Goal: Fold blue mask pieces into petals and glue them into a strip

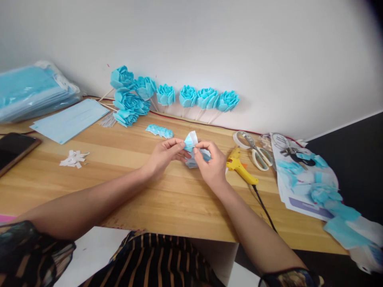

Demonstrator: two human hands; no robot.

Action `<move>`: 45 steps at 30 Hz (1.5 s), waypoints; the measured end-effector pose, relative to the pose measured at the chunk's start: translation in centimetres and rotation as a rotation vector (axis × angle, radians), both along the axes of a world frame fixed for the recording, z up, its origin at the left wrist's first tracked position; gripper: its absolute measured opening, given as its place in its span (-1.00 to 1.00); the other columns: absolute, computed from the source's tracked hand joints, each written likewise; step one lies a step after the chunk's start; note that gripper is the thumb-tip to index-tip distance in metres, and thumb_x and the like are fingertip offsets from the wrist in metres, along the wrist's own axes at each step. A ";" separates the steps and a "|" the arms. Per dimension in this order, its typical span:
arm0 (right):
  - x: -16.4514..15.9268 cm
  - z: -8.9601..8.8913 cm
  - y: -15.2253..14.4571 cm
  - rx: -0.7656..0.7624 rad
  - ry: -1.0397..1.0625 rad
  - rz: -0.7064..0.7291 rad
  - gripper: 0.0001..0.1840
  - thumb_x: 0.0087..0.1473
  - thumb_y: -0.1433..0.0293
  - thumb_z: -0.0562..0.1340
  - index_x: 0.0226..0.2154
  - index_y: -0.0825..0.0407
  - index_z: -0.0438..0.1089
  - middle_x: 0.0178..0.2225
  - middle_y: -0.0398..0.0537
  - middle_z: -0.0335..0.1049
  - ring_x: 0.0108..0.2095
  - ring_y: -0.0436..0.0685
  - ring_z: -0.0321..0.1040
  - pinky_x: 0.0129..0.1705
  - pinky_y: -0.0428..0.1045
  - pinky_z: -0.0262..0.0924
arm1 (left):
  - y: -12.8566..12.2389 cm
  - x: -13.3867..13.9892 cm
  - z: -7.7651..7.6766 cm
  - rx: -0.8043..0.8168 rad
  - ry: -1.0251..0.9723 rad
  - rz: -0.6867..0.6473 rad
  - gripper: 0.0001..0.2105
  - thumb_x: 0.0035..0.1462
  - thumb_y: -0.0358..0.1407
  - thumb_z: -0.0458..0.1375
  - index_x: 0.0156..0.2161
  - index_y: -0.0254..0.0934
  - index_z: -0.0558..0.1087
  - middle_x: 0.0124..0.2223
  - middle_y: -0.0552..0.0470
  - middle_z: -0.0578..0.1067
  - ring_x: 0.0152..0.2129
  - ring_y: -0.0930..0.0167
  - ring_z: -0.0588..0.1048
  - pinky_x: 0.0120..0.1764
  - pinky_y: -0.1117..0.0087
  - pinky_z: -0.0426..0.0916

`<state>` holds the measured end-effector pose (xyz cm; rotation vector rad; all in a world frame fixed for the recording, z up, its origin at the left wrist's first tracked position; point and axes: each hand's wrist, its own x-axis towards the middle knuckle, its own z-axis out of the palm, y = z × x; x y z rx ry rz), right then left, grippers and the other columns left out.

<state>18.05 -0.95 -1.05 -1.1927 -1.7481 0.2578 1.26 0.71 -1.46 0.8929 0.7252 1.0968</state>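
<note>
Between my two hands, above the middle of the wooden table (167, 207), a small folded piece of blue-and-white fabric (190, 139) is pinched. My left hand (167, 153) holds its left side between thumb and fingertips. From the right, my right hand (211, 159) pinches its lower edge. A small stack of pale blue pieces (193, 161) lies on the table just below, partly hidden by my right hand. Behind my left hand lies a row of curled blue petals (159, 130). The yellow glue gun (241, 167) rests close to my right hand.
Several blue fabric flowers (188, 96) on sticks lean against the wall. Scissors (261, 157) and a tape roll (241, 139) lie right. Blue sheets (70, 119), a plastic-wrapped pack (36, 89), white scraps (73, 158) and a phone (16, 149) are left. Blue offcuts (324, 193) cover the right edge.
</note>
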 end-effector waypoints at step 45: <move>1.1 0.0 0.9 -0.360 0.400 0.168 -0.62 0.24 0.17 0.21 0.08 -0.10 0.39 -0.40 -0.17 0.42 -0.40 0.06 0.34 -0.32 0.02 0.28 | 0.0 0.0 0.4 0.144 0.237 0.045 -0.73 0.01 -0.16 0.33 -0.48 -0.32 0.45 -0.50 0.05 0.51 -0.57 0.51 0.41 -0.47 0.48 0.29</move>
